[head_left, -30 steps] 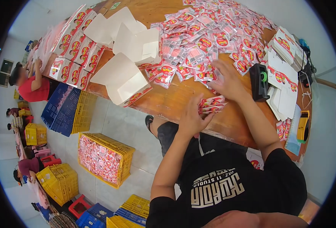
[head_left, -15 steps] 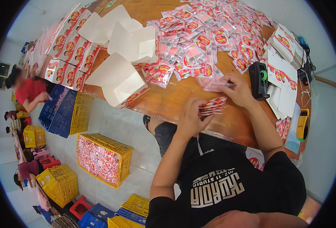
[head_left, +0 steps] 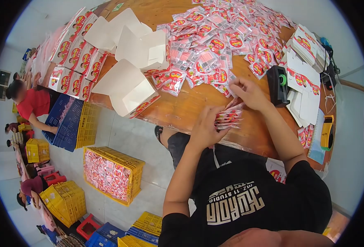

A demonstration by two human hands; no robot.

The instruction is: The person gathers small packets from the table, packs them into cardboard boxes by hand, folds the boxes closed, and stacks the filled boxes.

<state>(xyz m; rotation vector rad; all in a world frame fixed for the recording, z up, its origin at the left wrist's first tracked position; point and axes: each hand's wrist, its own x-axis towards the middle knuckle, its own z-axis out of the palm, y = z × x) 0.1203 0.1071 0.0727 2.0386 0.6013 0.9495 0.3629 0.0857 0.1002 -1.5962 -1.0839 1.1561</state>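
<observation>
My left hand (head_left: 206, 128) is closed around a small stack of red-and-clear snack packets (head_left: 228, 119), their edges facing right, just above the table's near edge. My right hand (head_left: 250, 94) is at the top of that stack, its fingers bent around another packet (head_left: 234, 103) that meets the stack. Part of this packet is hidden by the fingers. Beyond both hands, a large heap of the same packets (head_left: 215, 45) spreads over the wooden table (head_left: 182, 109). Open white boxes (head_left: 128, 92) stand to the left of the heap.
Printed boxes (head_left: 73, 61) are stacked at the table's left end. On the right are a black tape dispenser (head_left: 277, 86), flat cartons (head_left: 301, 82) and a yellow-black tool (head_left: 327, 132). A yellow crate (head_left: 114, 173) of packets sits on the floor. A co-worker in red (head_left: 29, 103) touches a blue crate (head_left: 64, 123).
My right hand has drawn a packet from the heap's edge toward me, up to the stack in my left hand. The co-worker in red has lowered an arm to the blue crate.
</observation>
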